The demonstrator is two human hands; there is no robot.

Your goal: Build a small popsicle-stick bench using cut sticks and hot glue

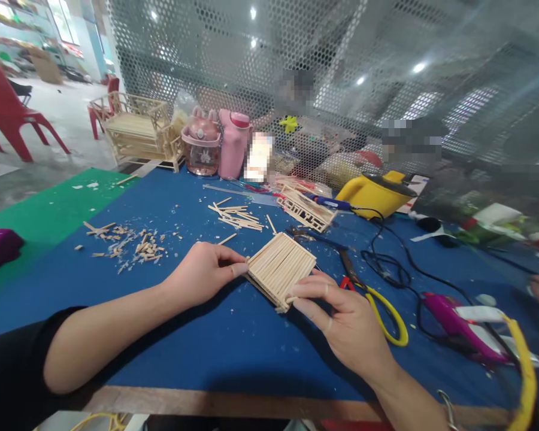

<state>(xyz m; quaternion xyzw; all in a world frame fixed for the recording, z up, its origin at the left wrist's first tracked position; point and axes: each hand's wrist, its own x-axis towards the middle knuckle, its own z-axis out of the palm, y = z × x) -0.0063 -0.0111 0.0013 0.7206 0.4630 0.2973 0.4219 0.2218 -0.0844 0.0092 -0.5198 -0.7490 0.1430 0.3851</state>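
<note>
Left hand [204, 272] pinches the left corner of a square wooden-stick panel [281, 266] between thumb and fingers; the right hand [348, 326] pinches at its near corner. The panel lies between them above a scuffed blue tabletop [184, 359], specked with glue and scraps. From the panel, loose sticks [240, 218] lie at eleven o'clock, yellow-handled scissors [386, 314] at four, and green surface [63, 191] at ten. Beyond, a perforated screen [233, 60] rises at twelve; a red plastic chair [4, 111] stands on grey floor [67, 129] at ten.
</note>
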